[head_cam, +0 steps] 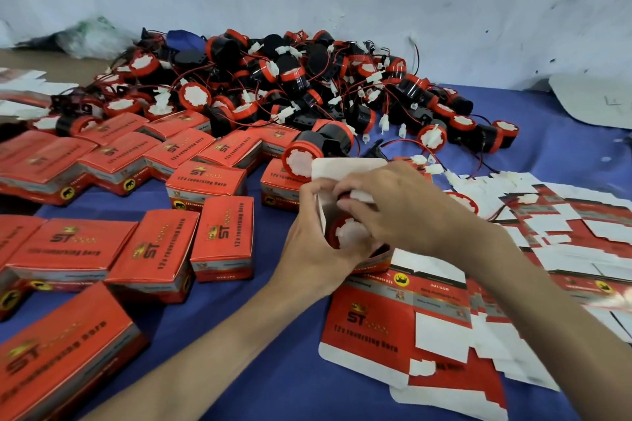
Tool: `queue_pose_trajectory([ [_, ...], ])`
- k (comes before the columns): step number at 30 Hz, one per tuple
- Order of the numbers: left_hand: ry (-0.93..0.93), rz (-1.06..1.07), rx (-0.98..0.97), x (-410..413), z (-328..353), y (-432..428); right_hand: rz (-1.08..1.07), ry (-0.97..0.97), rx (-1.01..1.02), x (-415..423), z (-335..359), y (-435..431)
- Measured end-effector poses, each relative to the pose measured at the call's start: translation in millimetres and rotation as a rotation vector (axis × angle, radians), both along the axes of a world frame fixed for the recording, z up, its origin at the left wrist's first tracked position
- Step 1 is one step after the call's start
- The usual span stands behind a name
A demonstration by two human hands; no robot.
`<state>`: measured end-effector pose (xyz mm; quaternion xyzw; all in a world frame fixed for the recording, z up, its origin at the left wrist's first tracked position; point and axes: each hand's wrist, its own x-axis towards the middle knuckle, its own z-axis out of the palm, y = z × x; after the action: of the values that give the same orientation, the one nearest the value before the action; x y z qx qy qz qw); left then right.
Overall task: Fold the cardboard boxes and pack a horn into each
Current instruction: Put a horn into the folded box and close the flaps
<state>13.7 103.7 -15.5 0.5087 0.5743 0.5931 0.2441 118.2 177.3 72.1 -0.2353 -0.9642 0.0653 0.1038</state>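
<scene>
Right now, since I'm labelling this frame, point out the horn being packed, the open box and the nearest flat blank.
horn (350,234): head view, its white face.
open box (342,169): head view, raised white flap.
flat blank (369,318): head view, red printed panel.

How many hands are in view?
2. The left hand holds the box; the right hand, beside it, grips a horn in that box. None seems hidden.
</scene>
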Motion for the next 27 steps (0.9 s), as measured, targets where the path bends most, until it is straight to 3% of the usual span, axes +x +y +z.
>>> queue_pose_trajectory([
  [4,0.046,0.02,0.014,-2,-3,1,0.069,-0.059,-0.161,-5,-5,-8],
  [11,0.022,-0.015,0.037,-5,-3,3,0.098,-0.248,-0.115,-1,-2,-2],
  [17,-0.005,-0.054,0.038,-8,-6,5,0.086,-0.206,0.008,-6,-11,-6],
  [22,0.027,-0.106,0.074,-8,-9,5,0.187,-0.223,-0.037,-3,-6,0],
  [27,0.035,-0.11,0.05,-10,-7,4,0.141,-0.18,-0.09,-3,-7,1],
])
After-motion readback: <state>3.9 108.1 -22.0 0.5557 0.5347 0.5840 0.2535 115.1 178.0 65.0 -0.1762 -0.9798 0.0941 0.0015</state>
